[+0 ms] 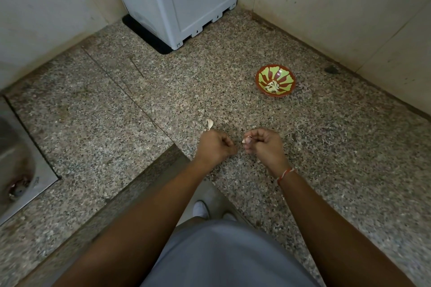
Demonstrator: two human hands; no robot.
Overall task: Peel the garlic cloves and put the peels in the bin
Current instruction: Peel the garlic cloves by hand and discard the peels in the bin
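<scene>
We're standing at a speckled granite counter (pixel 326 158), both arms stretched out over it, hands close together near the middle. Our right hand (pixel 265 144) has its fingers curled in and is pinching a garlic clove (pixel 245 140) at the fingertips, the pale bit poking out toward the left. Our left hand (pixel 215 147) is curled into a loose fist just beside it; whether it's got a scrap of peel in there, we honestly can't tell, since the fingers hide whatever's inside. Just past the left hand, on the far side, a loose piece of garlic skin (pixel 210 124) lies on the counter. Further off to the right sits a red and green bowl (pixel 276 80) with some pale garlic pieces (pixel 272 87) in the bottom, well apart from the hands. At the far end in the corner there's a grey plastic box (pixel 177 0) on a black mat (pixel 144 35). A steel sink (pixel 21 170) is sunk into the counter on the left. There's a red and white thread (pixel 285 175) round our right wrist.
</scene>
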